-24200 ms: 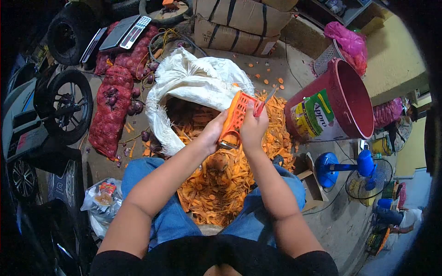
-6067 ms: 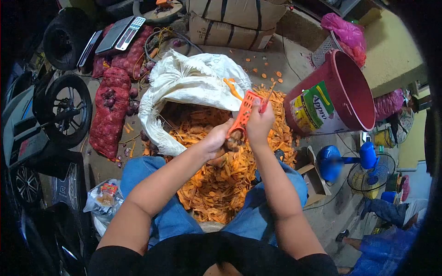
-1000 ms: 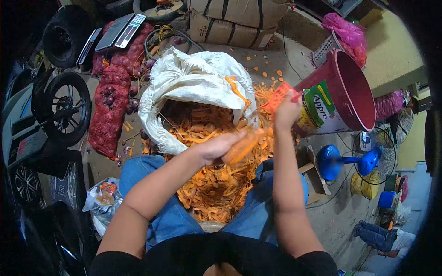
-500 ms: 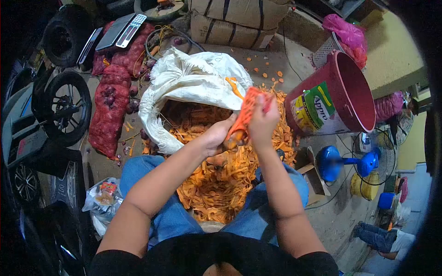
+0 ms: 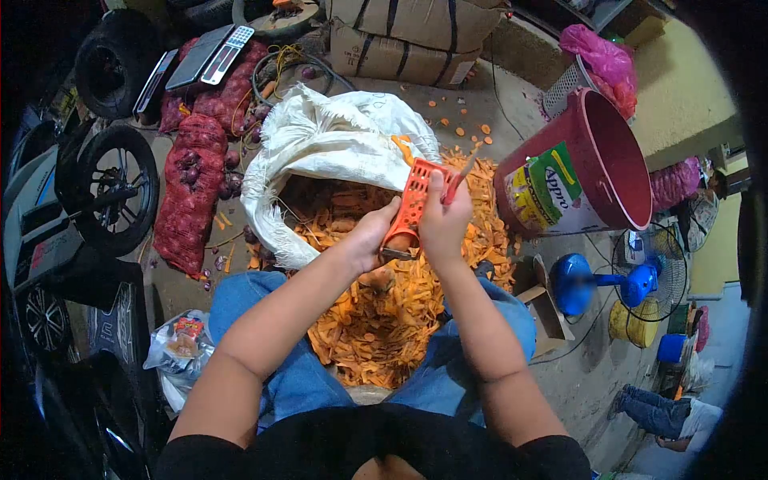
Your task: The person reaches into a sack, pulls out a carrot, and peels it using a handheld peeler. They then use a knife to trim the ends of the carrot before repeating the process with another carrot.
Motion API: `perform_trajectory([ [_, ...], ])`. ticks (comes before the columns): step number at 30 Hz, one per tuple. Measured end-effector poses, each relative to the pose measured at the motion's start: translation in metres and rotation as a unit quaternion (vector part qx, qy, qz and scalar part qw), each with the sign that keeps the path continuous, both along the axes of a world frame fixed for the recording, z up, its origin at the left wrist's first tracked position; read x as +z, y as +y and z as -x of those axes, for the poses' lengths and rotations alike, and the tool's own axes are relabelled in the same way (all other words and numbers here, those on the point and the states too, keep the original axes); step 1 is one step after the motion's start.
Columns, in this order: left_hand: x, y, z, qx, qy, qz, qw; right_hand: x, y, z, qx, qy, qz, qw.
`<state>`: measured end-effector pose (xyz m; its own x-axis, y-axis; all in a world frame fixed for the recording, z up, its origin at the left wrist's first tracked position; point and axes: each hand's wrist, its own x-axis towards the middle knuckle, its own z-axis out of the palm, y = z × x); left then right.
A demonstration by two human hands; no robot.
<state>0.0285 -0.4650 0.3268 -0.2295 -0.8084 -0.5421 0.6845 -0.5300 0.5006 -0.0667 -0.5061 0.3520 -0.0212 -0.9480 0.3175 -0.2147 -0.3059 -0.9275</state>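
My right hand [image 5: 445, 220] is closed around an orange-red perforated plastic tool [image 5: 415, 192], its thumb lying along the holes. A narrow red part and a thin brownish tip stick out past the right fingers. At the tool's lower end, beside a dark metal edge, shows the blunt end of a carrot [image 5: 402, 241]. My left hand [image 5: 373, 238] is closed on the carrot at that end, its fingers partly hidden behind the tool. Beneath both hands lies a deep heap of orange carrot peelings [image 5: 384, 328], between my knees. A white woven sack [image 5: 344, 156] gapes open just ahead, with more orange pieces inside.
To the right leans a large dark-red bucket [image 5: 532, 164]; beyond it stands a blue fan [image 5: 572, 284]. Red net bags of onions [image 5: 188, 208] and a scale [image 5: 226, 54] are at the left, near motorcycle wheels. Cardboard boxes [image 5: 404, 56] sit behind. A person [image 5: 680, 416] is far right.
The perforated tool, blurred before, now shows clearly, turned more face-on. My right hand has shifted slightly left and down, and the thin tip now sticks out above it.
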Motion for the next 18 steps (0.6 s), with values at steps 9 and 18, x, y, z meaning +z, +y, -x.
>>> perform_trajectory([
  [9,0.019,0.011,0.0,-0.18,-0.059,0.064,0.98,-0.004,-0.069,0.064,-0.218,-0.093,-0.111,0.965],
  [18,0.011,0.002,-0.002,-0.025,0.003,0.02,0.999,0.001,-0.001,-0.001,-0.001,0.021,0.1,0.995],
])
